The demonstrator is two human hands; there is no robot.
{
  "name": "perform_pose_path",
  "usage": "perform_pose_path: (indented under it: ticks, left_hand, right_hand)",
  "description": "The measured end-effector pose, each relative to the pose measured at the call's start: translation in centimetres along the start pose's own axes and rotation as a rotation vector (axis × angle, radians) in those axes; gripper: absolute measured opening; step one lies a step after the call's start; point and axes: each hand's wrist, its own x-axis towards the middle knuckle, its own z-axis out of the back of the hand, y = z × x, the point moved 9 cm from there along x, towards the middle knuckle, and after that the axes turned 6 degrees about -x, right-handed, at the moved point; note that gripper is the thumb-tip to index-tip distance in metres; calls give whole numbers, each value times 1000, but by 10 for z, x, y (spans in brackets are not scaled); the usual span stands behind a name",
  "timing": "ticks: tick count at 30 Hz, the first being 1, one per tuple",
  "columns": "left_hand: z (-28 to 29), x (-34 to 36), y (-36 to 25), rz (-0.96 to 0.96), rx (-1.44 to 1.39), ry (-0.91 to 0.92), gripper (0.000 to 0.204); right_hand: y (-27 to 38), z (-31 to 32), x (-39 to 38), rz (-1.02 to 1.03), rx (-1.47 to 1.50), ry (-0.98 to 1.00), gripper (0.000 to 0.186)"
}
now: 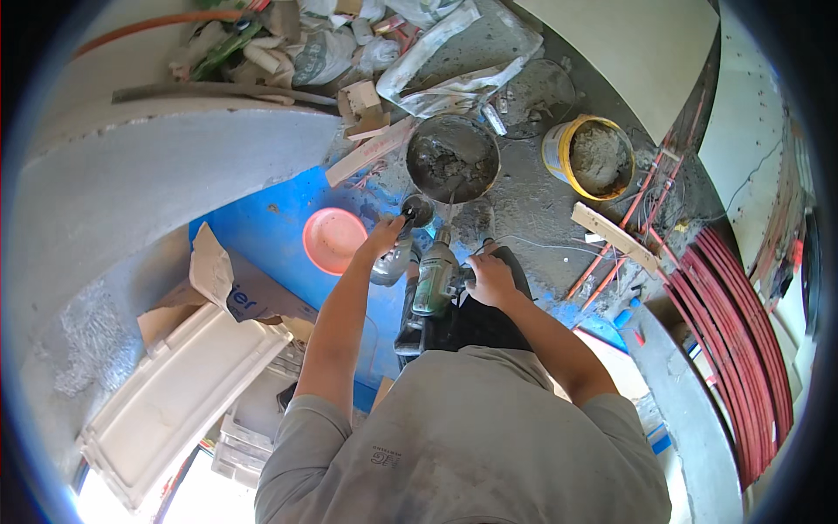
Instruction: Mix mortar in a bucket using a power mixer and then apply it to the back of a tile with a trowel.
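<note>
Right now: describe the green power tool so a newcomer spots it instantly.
Start at the dark round bucket of grey mix, upper centre. Just below it, between the left hand and right hand, is the power tool. Its green, roughly cylindrical body sets it apart from the pink basin to its left and the black trousers beneath it.

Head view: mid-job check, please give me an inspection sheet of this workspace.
Surface: grey-smeared floor; blue covering on the left.
Job's things: green power tool in front of the person; dark bucket beyond it, holding dark grey mix; yellow bucket to the right, holding paler grey material.
Clutter: white sacks, torn cardboard, pink basin.
Grips: left grip closed on a dark handle; right grip closed on the power tool.
Cables: thin pale cable across the floor, ends unclear.
Surroundings: bundled red lengths, far right.
</note>
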Motion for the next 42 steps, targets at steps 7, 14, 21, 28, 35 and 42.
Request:
perform_pose_path:
  ticks: [7,14,21,28,35,42]
  left_hand:
    - [24,60,-25,-355,770,-197,40]
    - [-6,62,-51,-526,883,-286,51]
    - [-84,84,-102,-384,921,-165,55]
    - [-72,110,-86,-320,885,-204,58]
    - [-45,137,-31,-423,992,-186,56]
    - [-60,135,-28,-353,977,-173,43]
  right_hand:
    - [-30,17,12,-147,261,-157,38]
    - [-55,-7,117,-371,740,-155,44]
    - [-115,-61,195,-493,595,-368,63]
    - [-123,-77,225,-581,627,-272,45]
    - [-171,-44,212,-660,740,-381,37]
    - [-156,-68,205,-554,435,-291,30]
